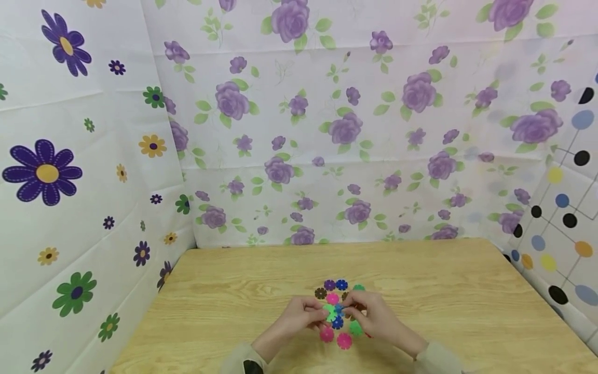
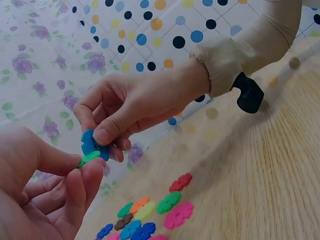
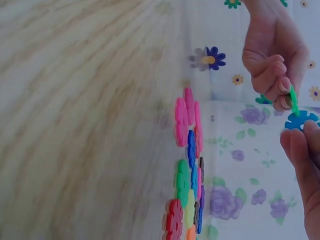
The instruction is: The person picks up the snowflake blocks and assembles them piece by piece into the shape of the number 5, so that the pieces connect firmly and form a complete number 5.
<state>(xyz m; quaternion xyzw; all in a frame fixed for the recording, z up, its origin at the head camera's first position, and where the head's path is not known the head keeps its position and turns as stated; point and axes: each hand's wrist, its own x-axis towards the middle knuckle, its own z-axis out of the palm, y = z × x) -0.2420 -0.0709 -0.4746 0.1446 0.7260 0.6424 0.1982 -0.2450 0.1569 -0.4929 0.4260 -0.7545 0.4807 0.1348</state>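
Above the table, my left hand [image 1: 299,316] pinches a light green flower-shaped interlocking disc [image 2: 90,159] between thumb and fingers. Facing it, my right hand [image 1: 380,317] pinches a blue interlocking disc [image 3: 300,120] by its edge. The two discs meet at their rims, set at an angle to each other; whether their slots are joined I cannot tell. Below the hands lie loose discs of the same kind, among them a pink disc [image 1: 344,341], a dark blue disc [image 1: 341,284] and a red disc [image 2: 180,182]. The hands hide part of this group in the head view.
The wooden table [image 1: 224,291] carries the loose discs in one cluster near its front middle. Behind it hangs a cloth with purple roses [image 1: 345,127]. A daisy-patterned cloth [image 1: 117,171] covers the left side, a dotted one [image 1: 562,223] the right.
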